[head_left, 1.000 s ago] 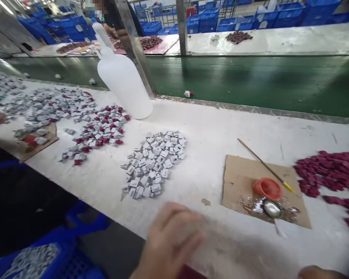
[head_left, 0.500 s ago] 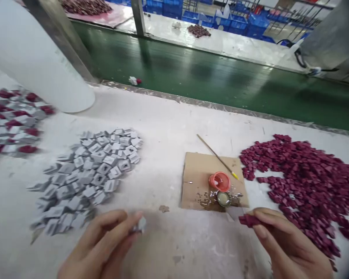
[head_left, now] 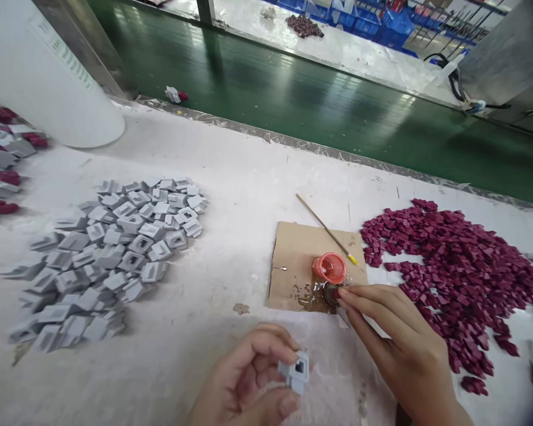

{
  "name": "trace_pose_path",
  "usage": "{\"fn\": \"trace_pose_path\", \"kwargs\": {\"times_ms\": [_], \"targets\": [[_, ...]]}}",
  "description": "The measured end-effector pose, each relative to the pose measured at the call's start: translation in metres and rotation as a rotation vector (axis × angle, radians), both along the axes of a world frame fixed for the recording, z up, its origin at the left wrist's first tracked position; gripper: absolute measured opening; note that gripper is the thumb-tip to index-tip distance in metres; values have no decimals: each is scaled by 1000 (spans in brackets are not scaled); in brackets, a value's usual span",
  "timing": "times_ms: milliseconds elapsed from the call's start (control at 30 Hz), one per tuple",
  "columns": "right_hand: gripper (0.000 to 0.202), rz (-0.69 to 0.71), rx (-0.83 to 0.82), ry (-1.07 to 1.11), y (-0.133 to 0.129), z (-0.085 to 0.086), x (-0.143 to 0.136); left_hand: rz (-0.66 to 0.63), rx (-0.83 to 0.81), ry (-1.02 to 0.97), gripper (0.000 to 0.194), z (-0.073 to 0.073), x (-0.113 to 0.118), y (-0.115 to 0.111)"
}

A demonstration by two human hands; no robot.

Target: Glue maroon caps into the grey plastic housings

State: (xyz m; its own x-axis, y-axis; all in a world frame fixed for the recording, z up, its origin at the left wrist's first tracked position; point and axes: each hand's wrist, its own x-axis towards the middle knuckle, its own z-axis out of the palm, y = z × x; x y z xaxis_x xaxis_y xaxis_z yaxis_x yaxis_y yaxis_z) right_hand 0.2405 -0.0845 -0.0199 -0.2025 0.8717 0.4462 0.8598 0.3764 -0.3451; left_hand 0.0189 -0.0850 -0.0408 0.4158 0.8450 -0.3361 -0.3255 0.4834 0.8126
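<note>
Between thumb and forefinger, my left hand [head_left: 253, 378] holds a grey block [head_left: 296, 371] with a square hole facing right. My right hand [head_left: 395, 337] pinches a small maroon piece, mostly hidden by the fingertips, at a bottle cap [head_left: 331, 293]. That cap sits on a cardboard square [head_left: 288, 242] wet with clear liquid, beside an open red cup [head_left: 330, 268]. A thin stick with a yellow tip [head_left: 326, 228] lies across the cardboard's upper edge. On the left is a pile of grey blocks [head_left: 115, 248]; a pile of maroon pieces [head_left: 462, 272] spreads on the right.
A white cylinder [head_left: 71, 89] stands at the upper left, near joined grey and maroon pieces [head_left: 4, 154]. Beyond the white table [head_left: 240, 177] runs a green belt [head_left: 293, 89], with one grey and maroon piece [head_left: 176, 94] at its edge. Blue bins [head_left: 393, 26] stand farther back.
My left hand has moved right with the grey block, now turned to show its hole. My right hand has moved left with the maroon piece, to the bottle cap. The view has shifted slightly.
</note>
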Motion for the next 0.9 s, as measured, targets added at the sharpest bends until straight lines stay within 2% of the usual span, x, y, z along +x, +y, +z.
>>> {"fn": "trace_pose_path", "kwargs": {"times_ms": [67,167,233,333,400,500,567,833,900], "targets": [[15,-4,-5,-11,1,0,0,6,151,73,11,-2,0,2],[16,1,-4,-9,1,1,1,-15,439,306,39,-4,-1,5],[18,-10,8,4,-1,1,0,-1,638,471,48,-6,-1,6],[22,-77,7,117,-10,1,-7,37,889,659,33,-10,2,4],[22,-105,-18,276,-18,0,-16,52,979,737,20,-14,4,2],[24,-55,-77,489,-28,-3,-32,38,1054,789,15,-16,6,-1],[27,-10,-94,540,-31,-7,-42,-1,1056,788,17,-17,5,-3],[27,-29,-42,497,-34,-21,-51,-67,960,747,29,-16,1,-7],[28,-24,-75,481,-34,-21,-49,-73,953,745,29,-16,1,-7]]}}
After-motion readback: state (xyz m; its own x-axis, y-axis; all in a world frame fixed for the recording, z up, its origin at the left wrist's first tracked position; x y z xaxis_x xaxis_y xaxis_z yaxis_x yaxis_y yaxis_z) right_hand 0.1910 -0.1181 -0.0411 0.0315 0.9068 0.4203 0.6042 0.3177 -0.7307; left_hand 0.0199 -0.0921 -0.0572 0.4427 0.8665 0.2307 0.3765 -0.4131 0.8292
